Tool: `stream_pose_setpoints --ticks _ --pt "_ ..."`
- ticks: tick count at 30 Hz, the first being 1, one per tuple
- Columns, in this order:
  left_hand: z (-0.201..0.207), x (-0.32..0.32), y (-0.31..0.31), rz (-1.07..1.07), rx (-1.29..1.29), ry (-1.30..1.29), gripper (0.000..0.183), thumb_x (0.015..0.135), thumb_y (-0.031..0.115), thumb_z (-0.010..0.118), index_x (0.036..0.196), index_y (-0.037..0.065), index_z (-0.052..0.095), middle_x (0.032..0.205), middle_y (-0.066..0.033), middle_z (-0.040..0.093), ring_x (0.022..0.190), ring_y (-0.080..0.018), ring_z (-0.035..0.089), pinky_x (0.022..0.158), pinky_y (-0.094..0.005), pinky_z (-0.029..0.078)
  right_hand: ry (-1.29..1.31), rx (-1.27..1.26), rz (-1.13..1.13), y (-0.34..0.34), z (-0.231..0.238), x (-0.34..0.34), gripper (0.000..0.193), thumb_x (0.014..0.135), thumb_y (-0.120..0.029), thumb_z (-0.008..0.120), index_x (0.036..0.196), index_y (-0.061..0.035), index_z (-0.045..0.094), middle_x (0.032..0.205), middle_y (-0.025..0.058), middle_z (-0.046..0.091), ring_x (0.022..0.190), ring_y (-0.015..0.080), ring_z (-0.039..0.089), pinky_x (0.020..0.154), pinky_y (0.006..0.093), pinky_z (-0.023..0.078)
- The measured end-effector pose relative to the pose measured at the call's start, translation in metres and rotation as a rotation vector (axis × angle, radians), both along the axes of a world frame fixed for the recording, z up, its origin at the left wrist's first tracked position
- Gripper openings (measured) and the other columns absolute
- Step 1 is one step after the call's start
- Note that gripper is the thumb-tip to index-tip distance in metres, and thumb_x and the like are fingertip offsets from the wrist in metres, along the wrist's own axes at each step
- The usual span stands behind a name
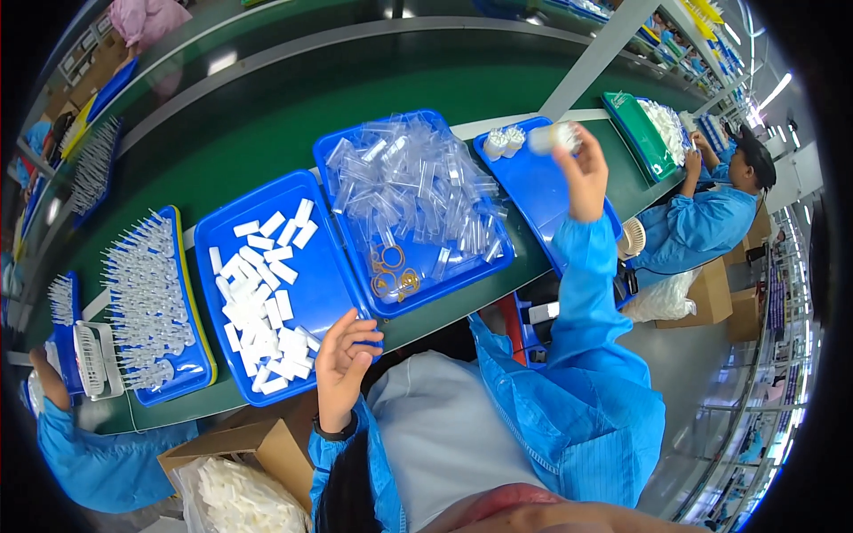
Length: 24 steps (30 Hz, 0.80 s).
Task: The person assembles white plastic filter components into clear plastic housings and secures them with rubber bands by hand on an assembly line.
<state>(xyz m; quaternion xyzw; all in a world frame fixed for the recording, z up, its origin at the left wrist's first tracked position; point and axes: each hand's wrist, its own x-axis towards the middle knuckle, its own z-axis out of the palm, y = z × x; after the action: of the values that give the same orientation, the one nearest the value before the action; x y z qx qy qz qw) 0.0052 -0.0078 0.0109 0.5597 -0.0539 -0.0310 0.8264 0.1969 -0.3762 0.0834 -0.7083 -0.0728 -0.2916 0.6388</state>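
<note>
My right hand (pixel 585 173) is raised over the right-hand blue tray (pixel 546 195). Its fingers grip a bundle of white pieces (pixel 553 138), whose exact kind I cannot make out. Similar white bundles (pixel 504 142) stand at that tray's far left corner. My left hand (pixel 345 360) holds nothing, its fingers loosely bent and apart. It hovers by the near right corner of a blue tray (pixel 311 258) of loose white rectangular blocks (pixel 258 311). Between the hands, another blue tray (pixel 404 306) carries a heap of clear plastic sleeves (pixel 409 178) and several tan rubber bands (pixel 391 271).
A tray of white-tipped thin parts (pixel 151 302) and a white basket (pixel 96 360) lie farther left on the green bench (pixel 267 142). Co-workers in blue sit left and right (pixel 711 209). A cardboard box (pixel 235 440) with a bag of white pieces stands below. A grey post (pixel 595 58) rises behind.
</note>
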Motion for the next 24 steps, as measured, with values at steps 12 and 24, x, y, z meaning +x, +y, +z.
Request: stream_pose_setpoints --ticks 12,24 --pt "0.000 -0.020 0.030 0.153 0.030 -0.029 0.045 0.089 0.003 0.057 0.132 -0.002 0.044 0.114 -0.0149 0.058 0.100 -0.0208 0.059 0.082 -0.0308 0.050 0.383 -0.314 -0.092 -0.123 -0.151 0.150 0.048 0.085 -0.022 0.070 0.127 -0.0063 0.054 0.105 0.0056 0.062 0.087 0.0165 0.062 0.066 0.0276 0.052" --pt "0.015 -0.024 0.088 0.629 0.433 -0.075 0.029 0.084 0.002 0.063 0.113 0.004 0.061 0.111 -0.0091 0.057 0.101 -0.0182 0.058 0.077 -0.0269 0.049 0.461 -0.312 -0.122 -0.166 -0.141 0.110 0.066 0.089 -0.020 0.064 0.145 -0.0150 0.031 0.142 0.0110 0.038 0.113 0.0225 0.052 0.082 0.0334 0.046"
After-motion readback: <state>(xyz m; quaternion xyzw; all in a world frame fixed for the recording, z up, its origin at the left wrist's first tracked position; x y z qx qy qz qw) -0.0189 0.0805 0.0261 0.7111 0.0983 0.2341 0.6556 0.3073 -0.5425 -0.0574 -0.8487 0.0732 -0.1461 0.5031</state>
